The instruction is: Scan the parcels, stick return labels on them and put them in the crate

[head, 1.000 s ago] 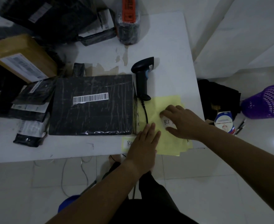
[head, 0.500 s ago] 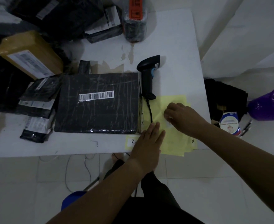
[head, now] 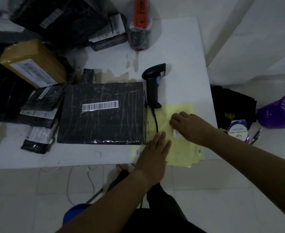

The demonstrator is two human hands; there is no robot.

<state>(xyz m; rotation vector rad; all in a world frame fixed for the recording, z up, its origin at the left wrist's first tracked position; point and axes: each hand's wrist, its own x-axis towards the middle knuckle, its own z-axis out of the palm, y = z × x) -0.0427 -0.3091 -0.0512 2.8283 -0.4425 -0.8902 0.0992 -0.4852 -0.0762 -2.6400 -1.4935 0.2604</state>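
Note:
A flat black parcel (head: 103, 113) with a white barcode strip lies on the white table (head: 177, 47) in front of me. A black barcode scanner (head: 152, 86) lies just right of it, its cable running over yellow label sheets (head: 182, 148) at the table's near right corner. My left hand (head: 155, 153) rests flat on the sheets, fingers together. My right hand (head: 188, 126) pinches a white label (head: 175, 133) whose edge lifts off the sheet.
Several more parcels crowd the left and back: a brown box (head: 32, 63), black mailers (head: 39, 118), and a wrapped cylinder with an orange sticker (head: 140, 24). A purple mesh basket (head: 283, 110) and a black bag (head: 234, 105) sit on the floor to the right.
My right hand's fingers have curled and lifted a label's edge from the yellow sheet. My left hand stays pressed on the sheets.

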